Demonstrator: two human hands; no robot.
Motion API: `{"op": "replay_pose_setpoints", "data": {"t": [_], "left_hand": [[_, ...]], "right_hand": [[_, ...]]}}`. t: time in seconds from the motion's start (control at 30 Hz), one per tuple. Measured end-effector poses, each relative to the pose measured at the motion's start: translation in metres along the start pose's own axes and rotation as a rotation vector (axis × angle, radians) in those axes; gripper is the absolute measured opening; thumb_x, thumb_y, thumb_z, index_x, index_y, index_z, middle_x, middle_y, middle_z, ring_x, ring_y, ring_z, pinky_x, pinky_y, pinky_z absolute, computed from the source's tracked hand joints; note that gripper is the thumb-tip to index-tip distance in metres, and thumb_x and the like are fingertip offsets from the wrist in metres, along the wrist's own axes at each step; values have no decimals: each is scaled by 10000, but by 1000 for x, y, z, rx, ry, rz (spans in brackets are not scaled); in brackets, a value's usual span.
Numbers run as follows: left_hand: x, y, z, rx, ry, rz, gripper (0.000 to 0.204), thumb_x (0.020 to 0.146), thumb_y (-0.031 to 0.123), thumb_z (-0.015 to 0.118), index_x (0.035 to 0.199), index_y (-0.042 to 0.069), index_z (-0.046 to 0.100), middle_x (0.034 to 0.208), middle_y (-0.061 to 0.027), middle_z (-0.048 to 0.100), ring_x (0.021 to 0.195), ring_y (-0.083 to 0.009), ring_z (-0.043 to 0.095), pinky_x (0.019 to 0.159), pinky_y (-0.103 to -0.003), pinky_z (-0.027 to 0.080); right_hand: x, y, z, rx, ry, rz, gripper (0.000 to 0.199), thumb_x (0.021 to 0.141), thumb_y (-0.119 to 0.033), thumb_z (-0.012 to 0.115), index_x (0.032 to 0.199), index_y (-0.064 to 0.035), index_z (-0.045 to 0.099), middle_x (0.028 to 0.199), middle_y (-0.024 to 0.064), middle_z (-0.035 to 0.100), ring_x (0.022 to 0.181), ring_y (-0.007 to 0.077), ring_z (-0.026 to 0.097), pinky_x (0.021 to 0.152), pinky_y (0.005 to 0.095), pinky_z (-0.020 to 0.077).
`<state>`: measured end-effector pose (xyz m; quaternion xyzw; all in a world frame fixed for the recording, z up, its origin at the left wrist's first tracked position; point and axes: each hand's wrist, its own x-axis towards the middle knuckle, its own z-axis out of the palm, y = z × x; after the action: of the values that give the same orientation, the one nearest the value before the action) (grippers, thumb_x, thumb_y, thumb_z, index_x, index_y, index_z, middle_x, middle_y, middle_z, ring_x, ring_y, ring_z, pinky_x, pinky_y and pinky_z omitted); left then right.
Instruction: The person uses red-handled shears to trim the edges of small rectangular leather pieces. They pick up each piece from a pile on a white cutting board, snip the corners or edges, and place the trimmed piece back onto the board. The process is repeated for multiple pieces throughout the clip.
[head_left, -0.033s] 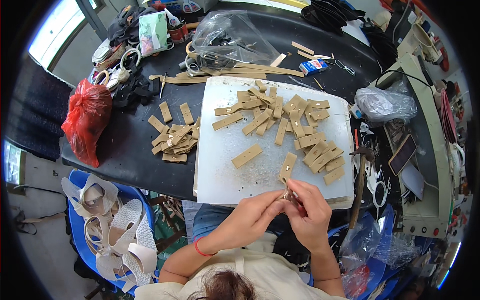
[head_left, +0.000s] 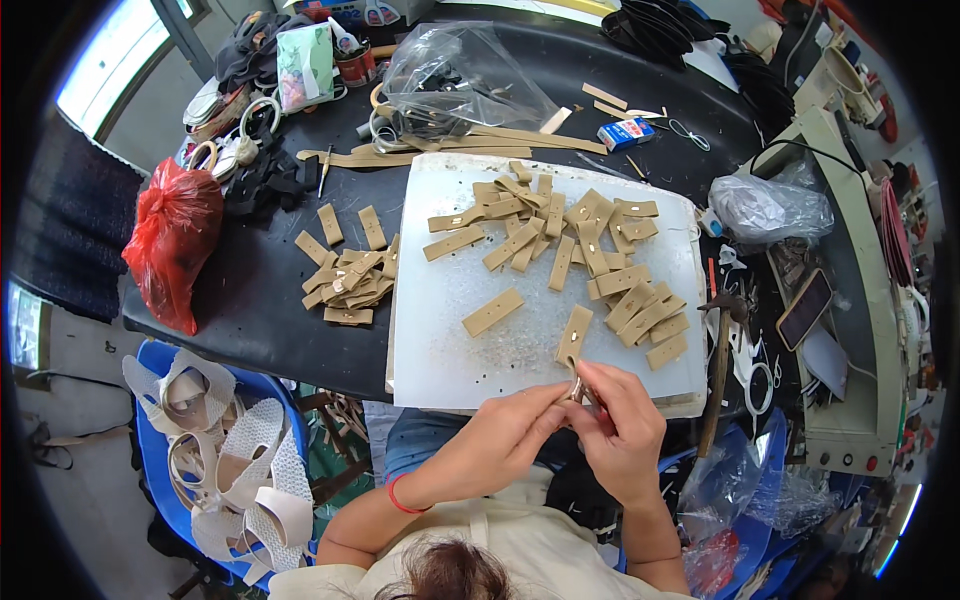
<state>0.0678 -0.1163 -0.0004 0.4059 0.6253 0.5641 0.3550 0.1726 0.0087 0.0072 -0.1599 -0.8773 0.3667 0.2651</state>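
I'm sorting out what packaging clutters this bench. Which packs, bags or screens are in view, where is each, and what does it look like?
Small box: far side of the table, flat, blue, red and white.
Red bag: table's left edge, knotted, bulging plastic.
Clear bag: beyond the white board, crumpled, see-through.
Grey bag: right of the board, tied, translucent.
Green pack: far left, soft, pale green and pink.
Phone: right side, dark screen.

Knotted red plastic bag [head_left: 172,240] at left edge of black table [head_left: 250,330]; crumpled clear plastic bag [head_left: 455,72] at rear; wooden-handled hammer [head_left: 720,365] at right; dark phone [head_left: 805,308] beside it.
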Motion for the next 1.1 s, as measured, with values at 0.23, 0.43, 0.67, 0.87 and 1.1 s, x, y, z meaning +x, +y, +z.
{"op": "replay_pose_setpoints", "data": {"t": [0.23, 0.43, 0.67, 0.87, 1.1], "left_hand": [[20, 2, 35, 433, 249, 260, 220, 814, 30, 561, 1031, -11, 551, 762, -144, 618, 707, -286, 626, 631, -338, 490], [60, -13, 58, 677, 372, 407, 251, 754, 46, 601, 994, -19, 569, 714, -115, 611, 656, -259, 606, 608, -328, 481], [68, -17, 42, 773, 450, 380, 312, 743, 34, 605, 1047, -28, 569, 787, -127, 619, 719, -261, 603, 632, -342, 479], [77, -11, 24, 907, 608, 386, 359, 746, 48, 629, 1096, -8, 570, 1102, -136, 578, 993, -276, 540, 812, -365, 446], [22, -27, -30, 1113, 634, 142, 224, 795, 76, 625, 1010, 15, 626, 1119, -163, 576, 1083, -332, 512, 896, -391, 401]], "right_hand": [[-1, 10, -30, -21, -23, 166, 355, 724, 13, 695, 1069, -5, 608, 948, 106, 608, 698, 147, 596, 596, 234, 488], [8, 22, -29, -194, 168, 290, 258, 753, -13, 680, 986, 16, 573, 859, 58, 573, 566, 61, 454, 492, 213, 390], [3, 43, -41, 583, 270, 465, 208, 756, -1, 673, 924, -25, 553, 732, -34, 530, 597, 22, 464, 507, 161, 357], [14, 41, -28, 522, 247, 569, 203, 740, -45, 734, 858, -33, 570, 641, -38, 524, 481, 11, 416, 424, 163, 303], [9, 50, -12, 639, 254, 566, 135, 784, -69, 707, 833, -22, 591, 626, -41, 507, 461, 8, 387, 409, 163, 278]]}}
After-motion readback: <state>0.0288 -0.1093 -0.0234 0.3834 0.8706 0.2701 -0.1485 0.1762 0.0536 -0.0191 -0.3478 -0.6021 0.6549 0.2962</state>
